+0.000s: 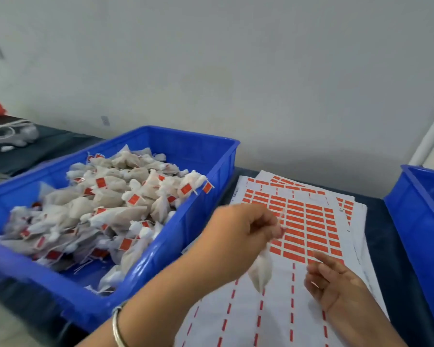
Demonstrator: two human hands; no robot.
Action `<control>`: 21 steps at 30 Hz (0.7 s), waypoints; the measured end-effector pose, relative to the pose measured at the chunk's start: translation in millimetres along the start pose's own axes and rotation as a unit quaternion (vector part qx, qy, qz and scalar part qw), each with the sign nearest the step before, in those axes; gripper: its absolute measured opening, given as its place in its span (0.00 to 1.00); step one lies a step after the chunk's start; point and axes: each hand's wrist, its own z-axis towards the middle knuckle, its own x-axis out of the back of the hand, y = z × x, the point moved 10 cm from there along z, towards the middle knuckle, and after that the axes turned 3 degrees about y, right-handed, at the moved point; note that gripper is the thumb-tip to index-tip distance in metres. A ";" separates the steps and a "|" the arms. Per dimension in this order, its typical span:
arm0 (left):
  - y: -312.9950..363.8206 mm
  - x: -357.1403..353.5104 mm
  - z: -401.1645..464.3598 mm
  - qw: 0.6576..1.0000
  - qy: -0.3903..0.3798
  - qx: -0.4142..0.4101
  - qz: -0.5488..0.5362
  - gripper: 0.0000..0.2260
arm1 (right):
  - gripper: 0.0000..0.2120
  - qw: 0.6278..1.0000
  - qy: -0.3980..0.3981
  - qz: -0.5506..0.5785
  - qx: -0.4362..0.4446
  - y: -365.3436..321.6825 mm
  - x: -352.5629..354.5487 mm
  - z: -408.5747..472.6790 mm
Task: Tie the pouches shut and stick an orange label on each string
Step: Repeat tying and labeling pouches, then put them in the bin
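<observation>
A pouch point(261, 270) hangs from my left hand point(241, 236), its long axis close to upright, the gathered neck at the top and the fuller bottom pointing down toward the label sheet point(308, 221). It dangles clear above the sheet, over the stripped part where only dashed orange lines remain. My left hand reaches in from the left with the wrist raised, fingers curled and pinching the pouch's string at the neck; a metal bangle point(117, 326) sits on that forearm. My right hand point(336, 281) hovers just right of the pouch, palm turned inward, fingers loosely spread and holding nothing. The sheets lie along the tabletop's far edge, between a blue bin point(198, 151) of finished pouches at the left and a second blue bin point(419, 221) at the right edge.
</observation>
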 end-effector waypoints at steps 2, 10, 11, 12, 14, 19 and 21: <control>17.3 46.4 -7.8 0.996 0.080 -0.045 0.001 0.10 | 0.07 1.000 0.020 0.002 -0.015 5.9 5.4 3.9; -2.4 204.8 -48.7 0.937 0.346 -0.045 0.027 0.12 | 0.05 0.999 0.034 0.000 -0.016 7.2 6.0 -0.3; -9.5 213.8 -52.8 0.932 0.359 -0.027 0.041 0.11 | 0.06 1.000 0.025 -0.012 -0.014 6.7 2.5 -1.9; -16.4 221.5 -57.1 0.927 0.369 -0.010 0.061 0.10 | 0.06 0.999 0.016 -0.027 -0.012 6.2 -0.7 -3.8; -28.9 233.2 -66.5 0.917 0.383 0.021 0.112 0.08 | 0.07 0.998 0.007 -0.062 -0.006 5.2 -5.5 -7.4; -68.8 237.5 -79.6 0.905 0.331 0.111 0.243 0.04 | 0.09 0.995 0.011 -0.100 0.002 3.5 -12.1 -13.5; -96.5 226.8 -77.7 0.908 0.252 0.177 0.283 0.04 | 0.09 0.995 0.015 -0.100 0.001 2.5 -13.1 -16.3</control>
